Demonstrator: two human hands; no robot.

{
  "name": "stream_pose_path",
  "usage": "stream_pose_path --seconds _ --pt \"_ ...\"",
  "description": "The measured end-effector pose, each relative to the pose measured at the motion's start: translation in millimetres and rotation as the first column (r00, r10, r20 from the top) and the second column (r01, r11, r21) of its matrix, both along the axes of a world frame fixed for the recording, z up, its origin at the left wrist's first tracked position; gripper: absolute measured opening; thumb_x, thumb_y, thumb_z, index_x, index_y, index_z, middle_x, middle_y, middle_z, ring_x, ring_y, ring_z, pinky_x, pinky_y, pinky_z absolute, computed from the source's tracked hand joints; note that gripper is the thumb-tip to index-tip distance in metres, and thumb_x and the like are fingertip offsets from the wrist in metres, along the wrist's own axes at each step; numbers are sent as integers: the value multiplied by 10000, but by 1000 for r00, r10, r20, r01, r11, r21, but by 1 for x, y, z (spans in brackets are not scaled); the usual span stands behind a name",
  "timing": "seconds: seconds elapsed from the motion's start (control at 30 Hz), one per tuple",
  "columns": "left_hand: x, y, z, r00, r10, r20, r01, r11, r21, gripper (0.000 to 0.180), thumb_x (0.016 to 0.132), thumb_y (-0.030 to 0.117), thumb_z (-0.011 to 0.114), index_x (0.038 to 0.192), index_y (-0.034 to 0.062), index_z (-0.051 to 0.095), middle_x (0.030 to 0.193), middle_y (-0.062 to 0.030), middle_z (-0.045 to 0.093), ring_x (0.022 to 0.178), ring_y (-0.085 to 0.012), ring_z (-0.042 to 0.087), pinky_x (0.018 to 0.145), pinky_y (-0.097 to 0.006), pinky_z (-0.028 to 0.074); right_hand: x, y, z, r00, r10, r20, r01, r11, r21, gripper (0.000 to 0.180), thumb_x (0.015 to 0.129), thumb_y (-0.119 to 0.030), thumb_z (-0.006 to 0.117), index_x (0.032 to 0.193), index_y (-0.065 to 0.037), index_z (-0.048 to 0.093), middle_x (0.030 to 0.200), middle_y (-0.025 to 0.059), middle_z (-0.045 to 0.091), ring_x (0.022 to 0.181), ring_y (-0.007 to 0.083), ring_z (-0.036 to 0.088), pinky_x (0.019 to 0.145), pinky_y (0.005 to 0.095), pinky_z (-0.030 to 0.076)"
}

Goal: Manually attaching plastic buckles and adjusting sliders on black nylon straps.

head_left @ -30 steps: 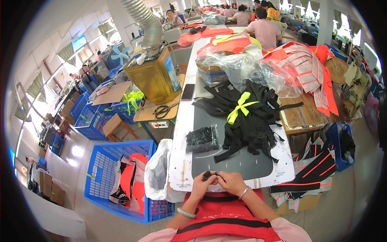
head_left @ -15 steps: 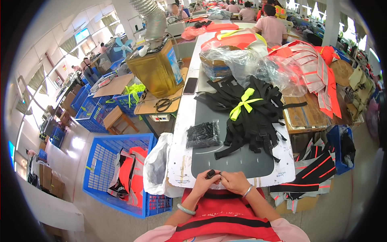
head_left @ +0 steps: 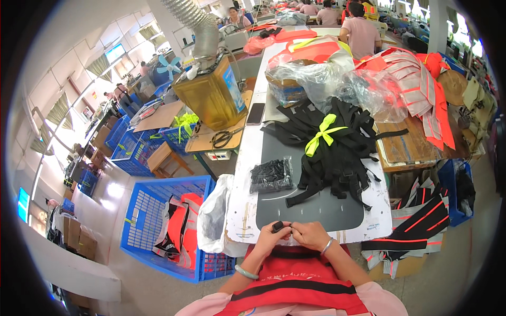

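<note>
At the near edge of the table, my left hand [head_left: 270, 237] is closed around a small black piece [head_left: 278, 226], possibly folded strap or plastic; its exact kind is too small to tell. Right beside it, my right hand [head_left: 313, 235] is closed in a pinch, its fingertips meeting the left ones. What those fingertips hold is mostly hidden. Ahead of the hands lies a dark grey mat [head_left: 316, 217]. On it rest a clear bag of small black parts [head_left: 271, 175] and a spread bundle of black straps [head_left: 337, 168], tied with a neon yellow strip [head_left: 322, 135].
A phone [head_left: 256, 114] lies beyond the bag. Left of the table stand a blue crate [head_left: 158, 185] with orange and black pieces, a white sack [head_left: 215, 210] and a yellow metal can [head_left: 213, 95]. Striped pieces [head_left: 411, 226] are piled at the right. A person [head_left: 360, 34] sits farther back.
The whole view has shifted slightly, so the table and surroundings appear a little farther right. Both hands stay together at the table's near edge, the left still holding the small black piece.
</note>
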State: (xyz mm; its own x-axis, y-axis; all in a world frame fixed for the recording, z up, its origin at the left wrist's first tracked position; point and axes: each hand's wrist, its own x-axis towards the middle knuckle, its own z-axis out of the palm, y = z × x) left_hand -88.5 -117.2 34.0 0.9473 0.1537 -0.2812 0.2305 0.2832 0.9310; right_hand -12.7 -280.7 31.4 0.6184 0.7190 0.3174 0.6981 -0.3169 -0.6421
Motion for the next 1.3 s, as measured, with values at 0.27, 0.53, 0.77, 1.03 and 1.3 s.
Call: stream_pose_path --seconds 0.27,0.53,0.77,1.03,1.3 --pt "-2 -1 -4 998 58 15 -58 998 12 209 853 77 652 1035 -25 632 793 -45 634 696 -102 593 647 -237 498 6 3 -3 998 -7 -63 7 1000 -2 156 859 -240 503 817 -113 583 667 135 607 613 358 593 534 462 466" --pt "-1 -7 2 1000 -2 10 1 998 55 213 858 73 645 1049 -20 637 849 -52 652 734 -104 607 669 -233 504 1 -5 -2 999 -10 -51 13 999 51 193 875 -270 482 823 -108 575 693 114 626 629 340 608 551 461 474" --pt "-4 -10 10 1000 -6 6 6 999 46 198 858 68 640 1034 -22 634 853 -59 652 759 -114 613 674 -237 503 -1 -7 1 997 -23 -72 22 1000 -9 201 906 -264 448 839 -92 528 682 133 618 626 354 599 557 477 460" --pt "2 -9 10 995 -74 -61 74 997 -7 183 843 98 665 983 -4 605 856 -74 645 755 -146 635 663 -255 516 0 -8 -3 994 -65 -85 66 998 5 236 933 -278 429 824 -82 501 669 144 609 628 370 592 553 478 452" --pt "7 -12 20 999 -24 -33 19 988 -155 178 845 113 667 971 10 594 822 -67 627 694 -142 621 591 -241 487 1 0 9 972 -116 -204 141 983 115 224 944 -283 433 891 -81 516 686 151 618 654 375 603 575 474 460"
